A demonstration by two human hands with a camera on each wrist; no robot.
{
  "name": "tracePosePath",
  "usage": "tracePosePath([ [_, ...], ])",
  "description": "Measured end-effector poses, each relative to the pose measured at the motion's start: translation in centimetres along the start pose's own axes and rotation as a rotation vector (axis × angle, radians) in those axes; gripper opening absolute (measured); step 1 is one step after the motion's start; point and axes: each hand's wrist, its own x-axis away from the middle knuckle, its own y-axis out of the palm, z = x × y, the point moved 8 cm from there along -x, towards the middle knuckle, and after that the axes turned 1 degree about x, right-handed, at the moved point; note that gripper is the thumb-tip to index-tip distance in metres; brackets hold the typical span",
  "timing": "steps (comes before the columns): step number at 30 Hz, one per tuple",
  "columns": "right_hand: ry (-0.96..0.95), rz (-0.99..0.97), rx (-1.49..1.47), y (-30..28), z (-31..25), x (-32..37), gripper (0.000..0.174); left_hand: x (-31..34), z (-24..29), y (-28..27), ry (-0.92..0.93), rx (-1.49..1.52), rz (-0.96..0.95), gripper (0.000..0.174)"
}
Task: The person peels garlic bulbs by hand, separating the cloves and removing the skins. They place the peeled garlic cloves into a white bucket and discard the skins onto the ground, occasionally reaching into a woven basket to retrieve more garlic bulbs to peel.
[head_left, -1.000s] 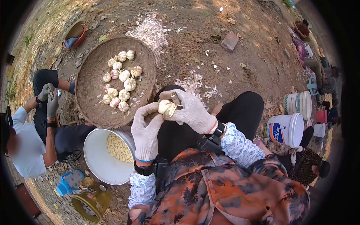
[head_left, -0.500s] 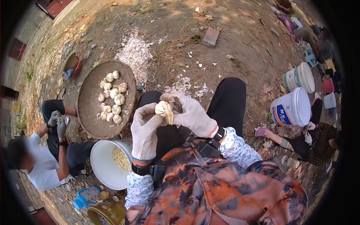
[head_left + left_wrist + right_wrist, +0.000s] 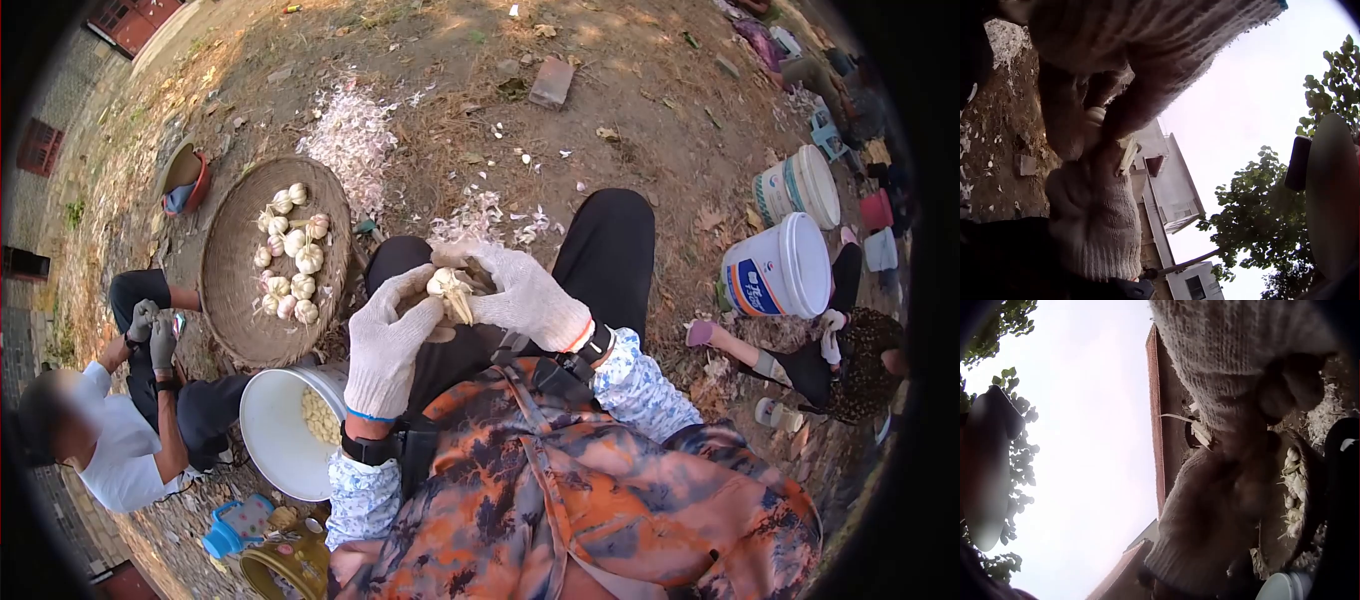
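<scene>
In the head view, a whitish garlic bulb [image 3: 447, 284] with a dry, split stem is held between both gloved hands, above the person's lap. My left hand [image 3: 385, 345] grips its left side with thumb and bent fingers. From the other side my right hand [image 3: 535, 303] pinches it, thumb beside the stem. The wrist views show the stem [image 3: 1201, 433] sticking out between the gloves, while fingers hide most of the bulb. To the left, a round woven basket [image 3: 225, 265] bears several whole garlic bulbs [image 3: 309, 259].
A white bucket [image 3: 272, 435] with peeled cloves [image 3: 318, 418] lies tilted below the basket. Garlic skins [image 3: 350, 140] litter the ground near a brick [image 3: 552, 82]. Another person [image 3: 125, 450] sits at left; white buckets [image 3: 760, 270] stand at right, near a further person [image 3: 865, 365].
The bulb has turned in the fingers, its stem swinging from rightward to pointing down toward the lap. Both hands keep hold of it. The head view has shifted, and the basket appears narrower.
</scene>
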Motion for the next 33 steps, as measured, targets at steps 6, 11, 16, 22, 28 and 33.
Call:
tracePosePath([
  [6,-0.184,0.030,0.359,0.0,-0.6,1.2,0.043,-0.5,-1.7,0.4,-0.072,-0.156,-0.048,0.034],
  [11,-0.070,0.011,0.262,-0.1,-0.6,1.7,0.043,-0.6,-2.2,1.5,-0.084,-0.223,-0.037,0.028],
  [16,0.010,0.043,-0.064,-0.4,0.2,2.3,0.043,-0.9,-2.8,1.5,-0.125,-0.176,-0.040,0.023],
  [22,0.056,0.132,0.020,-3.1,-1.4,2.7,0.047,-0.6,-0.9,3.7,-0.135,0.272,-0.191,0.036],
  [28,0.113,0.165,-0.143,-3.2,-0.2,2.9,0.051,-0.9,-0.8,3.5,-0.023,0.062,-0.179,0.038],
  [33,0.119,0.219,-0.147,-3.1,-0.5,2.9,0.050,-2.3,-3.5,3.0,-0.067,0.395,-0.218,0.039],
])
